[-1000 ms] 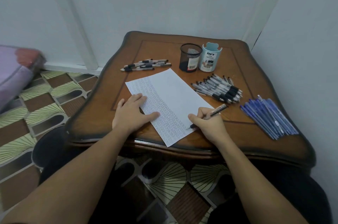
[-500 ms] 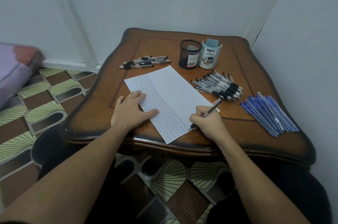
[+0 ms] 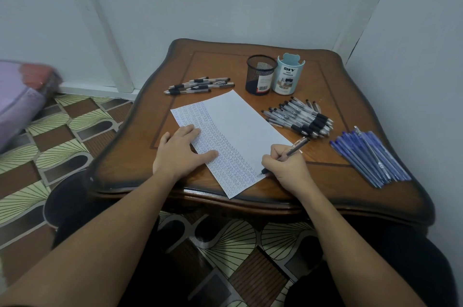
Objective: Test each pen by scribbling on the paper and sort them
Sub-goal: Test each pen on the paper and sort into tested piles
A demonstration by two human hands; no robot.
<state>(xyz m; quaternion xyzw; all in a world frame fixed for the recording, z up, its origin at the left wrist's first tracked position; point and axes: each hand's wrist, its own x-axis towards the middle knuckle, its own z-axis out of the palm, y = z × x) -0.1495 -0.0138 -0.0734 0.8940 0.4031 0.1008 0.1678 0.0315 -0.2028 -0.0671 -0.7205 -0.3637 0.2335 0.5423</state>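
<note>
While the left hand [image 3: 180,153] lies flat, fingers [image 3: 194,131] straight, pinning the paper [image 3: 240,123] so it cannot slide on the tabletop [image 3: 323,181], the right hand [image 3: 285,168] curls round a pen [image 3: 297,146], tip down at the paper's near right edge, wrist low beside it, ready for scribbling.

The pen [image 3: 297,146] in the right grip [image 3: 285,168] stands slightly steeper than one second ago; its tip shifts marginally along the near right edge of the paper [image 3: 240,128].
</note>
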